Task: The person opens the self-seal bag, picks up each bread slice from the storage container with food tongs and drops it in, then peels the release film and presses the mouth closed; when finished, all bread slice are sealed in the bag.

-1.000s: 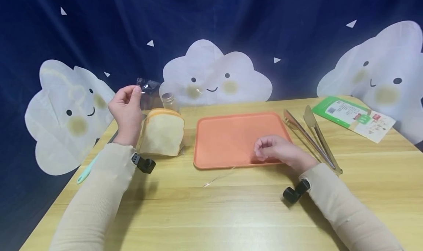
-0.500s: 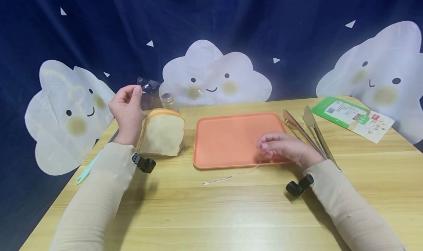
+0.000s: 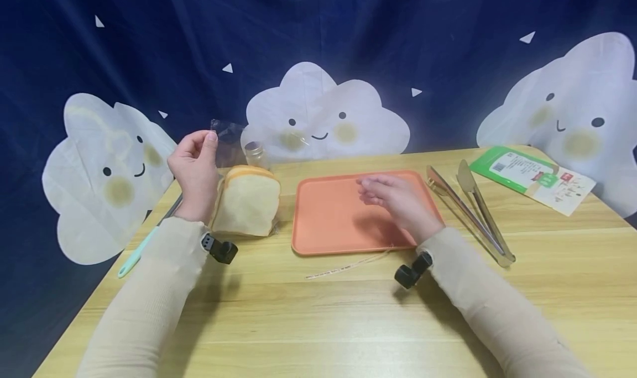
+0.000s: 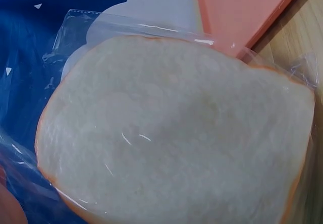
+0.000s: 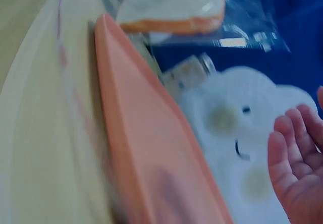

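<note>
My left hand (image 3: 195,165) is raised at the left, pinching the top edge of a clear plastic bag (image 3: 230,146) between thumb and fingers. Inside the bag stand sliced bread pieces (image 3: 251,204) with orange crust; the front white slice fills most of the left wrist view. Over the orange tray (image 3: 325,215) hovers my right hand (image 3: 398,204), fingers loosely bent and holding nothing. In the right wrist view that hand's fingers (image 5: 298,133) show at the right edge. A thin printed clear strip (image 3: 343,269) lies on the table in front of the tray.
Metal tongs (image 3: 465,215) lie right of the tray. Beyond them is a green and white food packet (image 3: 542,179). A small clear jar (image 3: 256,156) stands behind the bread. A tool with a mint-green handle (image 3: 136,253) lies partly under the left forearm.
The strip has come away from my right hand and lies on the table. My right hand has moved up and left over the tray. The left hand keeps its pinch on the bag.
</note>
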### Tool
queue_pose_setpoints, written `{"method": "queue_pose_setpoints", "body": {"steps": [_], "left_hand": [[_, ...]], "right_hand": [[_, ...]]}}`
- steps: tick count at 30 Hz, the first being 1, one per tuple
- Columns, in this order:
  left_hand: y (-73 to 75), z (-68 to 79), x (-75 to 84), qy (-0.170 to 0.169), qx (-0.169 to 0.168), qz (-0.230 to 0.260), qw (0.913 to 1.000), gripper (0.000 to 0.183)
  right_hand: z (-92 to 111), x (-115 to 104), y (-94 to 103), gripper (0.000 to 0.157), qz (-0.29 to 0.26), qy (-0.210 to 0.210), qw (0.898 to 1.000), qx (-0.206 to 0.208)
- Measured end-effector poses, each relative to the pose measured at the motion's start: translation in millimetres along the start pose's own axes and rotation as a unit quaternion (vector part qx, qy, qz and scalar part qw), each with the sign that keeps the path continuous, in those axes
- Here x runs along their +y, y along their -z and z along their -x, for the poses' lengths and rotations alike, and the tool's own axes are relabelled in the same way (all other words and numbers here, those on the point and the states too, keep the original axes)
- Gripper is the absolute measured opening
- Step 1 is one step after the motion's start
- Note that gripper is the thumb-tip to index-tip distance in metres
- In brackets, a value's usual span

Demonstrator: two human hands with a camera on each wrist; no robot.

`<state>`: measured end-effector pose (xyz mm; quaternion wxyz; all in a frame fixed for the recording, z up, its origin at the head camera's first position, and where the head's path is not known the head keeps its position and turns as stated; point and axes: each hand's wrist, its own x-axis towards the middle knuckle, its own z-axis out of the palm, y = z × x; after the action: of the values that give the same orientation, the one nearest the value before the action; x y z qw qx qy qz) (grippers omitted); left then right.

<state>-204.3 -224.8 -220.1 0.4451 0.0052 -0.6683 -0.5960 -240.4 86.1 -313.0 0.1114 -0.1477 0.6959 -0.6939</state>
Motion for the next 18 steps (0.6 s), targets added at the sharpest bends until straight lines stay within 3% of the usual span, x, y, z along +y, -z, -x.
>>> {"method": "queue_pose_setpoints", "body": {"steps": [8,12,18], "left_hand": [[-1.9,3.4,1.6,-0.012,-0.004,-0.003,0.9999,0.009],[-2.6,7.2,1.6,-0.008,-0.009,-0.009,0.9999,0.01],[-4.8,9.1,2.6,-0.028,-0.005,0.005,0.9996,0.01]], "right_hand": [[-35,-10,-48.3,0.039,-0.084,0.008,0.995,0.056],[-47,-12,-66.7,0.04,-0.113,-0.005,0.992,0.06],[-61,-18,-87.2,0.038,-0.11,-0.005,0.993,0.051]]}}
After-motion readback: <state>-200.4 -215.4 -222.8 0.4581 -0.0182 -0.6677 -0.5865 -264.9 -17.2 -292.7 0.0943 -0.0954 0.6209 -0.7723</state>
